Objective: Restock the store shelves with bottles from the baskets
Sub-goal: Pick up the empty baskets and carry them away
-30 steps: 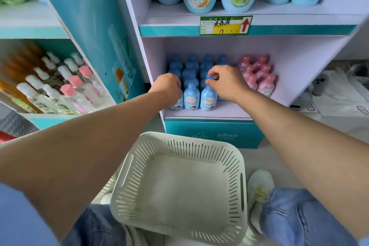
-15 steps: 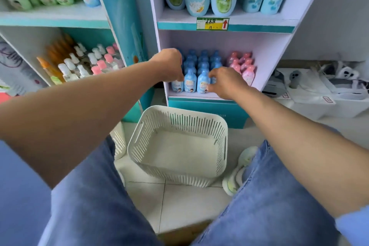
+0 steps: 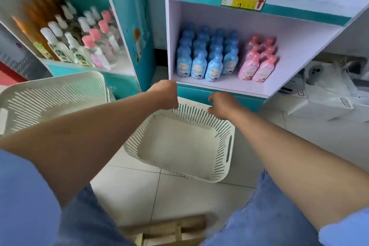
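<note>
Left hand (image 3: 165, 96), right hand (image 3: 221, 106) curled over basket (image 3: 220, 166) rim, blue bottles (image 3: 213, 67) upright

One basket (image 3: 223, 146) sat on the floor (image 3: 179, 195) right in front of the lower shelf (image 3: 229, 86), with a second basket (image 3: 50, 98) off to its left. On the shelf, the bigger batch of bottles (image 3: 207, 56) stood at the left end, and the smaller batch (image 3: 259, 60) just right of it.
</note>
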Tool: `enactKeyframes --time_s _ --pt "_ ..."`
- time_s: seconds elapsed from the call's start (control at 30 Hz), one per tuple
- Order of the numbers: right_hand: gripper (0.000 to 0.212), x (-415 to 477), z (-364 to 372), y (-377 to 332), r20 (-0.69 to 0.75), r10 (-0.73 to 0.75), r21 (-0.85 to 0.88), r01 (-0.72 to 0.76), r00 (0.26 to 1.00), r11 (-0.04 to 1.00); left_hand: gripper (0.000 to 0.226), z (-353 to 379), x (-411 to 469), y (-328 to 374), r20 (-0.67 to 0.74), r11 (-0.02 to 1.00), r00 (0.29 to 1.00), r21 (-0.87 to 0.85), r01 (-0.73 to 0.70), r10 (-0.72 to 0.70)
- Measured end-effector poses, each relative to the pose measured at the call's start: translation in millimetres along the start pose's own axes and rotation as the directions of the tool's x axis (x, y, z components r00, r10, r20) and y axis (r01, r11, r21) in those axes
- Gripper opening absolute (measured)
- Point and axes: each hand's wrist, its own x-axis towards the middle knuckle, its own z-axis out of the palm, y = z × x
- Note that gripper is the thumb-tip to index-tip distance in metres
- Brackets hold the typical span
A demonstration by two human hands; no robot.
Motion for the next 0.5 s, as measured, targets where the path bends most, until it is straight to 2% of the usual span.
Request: enactKeyframes --time_s 0.17,0.23,0.3,0.4,0.43,0.5 --pt "0.028 30 27 16 0.128 0.054 -0.035 -0.05 0.99 0.998 0.035 21 29 -23 0.083 0.996 0.993 -0.011 0.089 -0.087" --pt "0.034 33 37 26 0.137 0.107 -0.057 -0.1 0.985 0.993 0.033 31 33 -31 0.096 0.99 0.987 -0.045 0.131 -0.127" --pt "0.049 32 48 34 0.166 0.22 -0.016 -0.22 0.961 0.975 0.032 40 34 -38 0.128 0.985 0.98 -0.058 0.162 -0.154" --pt "0.072 29 65 44 0.26 0.389 0.126 -0.431 0.884 0.894 0.033 53 34 -44 0.162 0.978 0.969 -0.063 0.2 -0.188" --pt "0.072 30 70 47 0.271 0.431 0.155 -0.481 0.861 0.863 0.035 58 35 -45 0.171 0.975 0.965 -0.066 0.212 -0.199" --pt "0.055 33 78 56 0.254 0.505 0.197 -0.555 0.825 0.808 0.038 65 35 -44 0.189 0.971 0.959 -0.069 0.23 -0.213"
